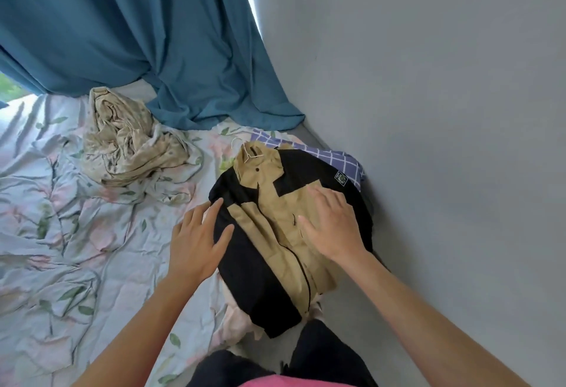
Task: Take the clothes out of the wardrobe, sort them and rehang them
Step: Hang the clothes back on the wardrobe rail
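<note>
A teal curtain (153,49) hangs behind the bed (61,233). A tan-and-black jacket (275,233) lies on the bed's right edge, on a white hanger (245,149). The left hand (196,242) and right hand (333,224) rest flat on it, fingers spread.

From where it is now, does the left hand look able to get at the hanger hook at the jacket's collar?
Probably yes: the left hand lies open at the jacket edge, and nothing covers the hanger hook beyond it.
</note>
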